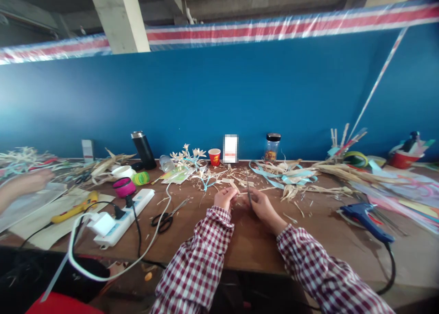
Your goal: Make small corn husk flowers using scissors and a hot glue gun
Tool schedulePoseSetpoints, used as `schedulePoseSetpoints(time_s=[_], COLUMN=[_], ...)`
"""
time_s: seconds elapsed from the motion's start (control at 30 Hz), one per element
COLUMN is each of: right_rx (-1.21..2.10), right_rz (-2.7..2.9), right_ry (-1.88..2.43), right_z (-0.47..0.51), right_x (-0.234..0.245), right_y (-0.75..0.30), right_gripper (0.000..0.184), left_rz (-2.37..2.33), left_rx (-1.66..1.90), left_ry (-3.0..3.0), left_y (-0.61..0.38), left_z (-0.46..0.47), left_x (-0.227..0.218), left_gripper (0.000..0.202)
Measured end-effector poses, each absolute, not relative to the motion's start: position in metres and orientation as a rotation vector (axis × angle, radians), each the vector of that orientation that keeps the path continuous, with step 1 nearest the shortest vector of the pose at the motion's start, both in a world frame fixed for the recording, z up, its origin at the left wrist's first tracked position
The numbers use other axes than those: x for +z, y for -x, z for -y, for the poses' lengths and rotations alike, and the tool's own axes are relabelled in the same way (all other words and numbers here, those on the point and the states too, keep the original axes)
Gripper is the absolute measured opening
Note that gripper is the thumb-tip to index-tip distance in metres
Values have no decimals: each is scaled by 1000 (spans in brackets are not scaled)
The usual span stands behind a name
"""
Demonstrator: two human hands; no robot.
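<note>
My left hand [224, 198] is closed in a pinch on a thin pale straw strip [240, 193] that runs across to my right hand. My right hand [261, 204] is closed round a slim dark tool [249, 197] that points up by the strip; I cannot make out what tool it is. Both hands hover just above the brown table [254, 241], close together at its middle. Checked red-and-white sleeves cover both my forearms. Straw scraps and small straw flowers [188, 156] lie just beyond my hands.
Black scissors [166, 219] lie left of my hands, beside a white power strip [120, 220] with cables. A blue glue gun [365, 215] rests at right. A black flask [143, 149], red cup [214, 157] and jar [272, 147] stand by the blue wall. Another person's hand [25, 182] is at far left.
</note>
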State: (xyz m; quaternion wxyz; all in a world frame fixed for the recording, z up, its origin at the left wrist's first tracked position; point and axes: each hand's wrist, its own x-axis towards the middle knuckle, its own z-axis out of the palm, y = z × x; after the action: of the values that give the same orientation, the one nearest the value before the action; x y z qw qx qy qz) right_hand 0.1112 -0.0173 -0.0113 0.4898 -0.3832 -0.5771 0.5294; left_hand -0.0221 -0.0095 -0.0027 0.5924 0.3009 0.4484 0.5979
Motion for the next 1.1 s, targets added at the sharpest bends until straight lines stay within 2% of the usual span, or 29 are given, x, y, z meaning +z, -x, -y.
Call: schedulePoseSetpoints(time_s=[0.2, 0.5, 0.77, 1.0, 1.1], right_rx=[1282, 1255, 1267, 1240, 1213], right_rz=[1244, 1376, 1419, 1382, 1361], right_ry=[858, 814, 835, 897, 906], right_z=[10, 2, 4, 12, 14], right_x=[-4, -8, -6, 2, 2], right_y=[-124, -135, -137, -133, -130], right_gripper=[48, 44, 42, 39, 39], left_rz=[-1114, -1194, -1206, -1174, -1138], left_rx=[1283, 1199, 1123, 1113, 1127], left_ry=[-997, -1286, -1329, -1214, -1103], left_y=[18, 14, 12, 11, 9], left_z=[10, 13, 15, 16, 14], left_x=[-11, -11, -9, -11, -14], left_gripper=[13, 12, 14, 9, 17])
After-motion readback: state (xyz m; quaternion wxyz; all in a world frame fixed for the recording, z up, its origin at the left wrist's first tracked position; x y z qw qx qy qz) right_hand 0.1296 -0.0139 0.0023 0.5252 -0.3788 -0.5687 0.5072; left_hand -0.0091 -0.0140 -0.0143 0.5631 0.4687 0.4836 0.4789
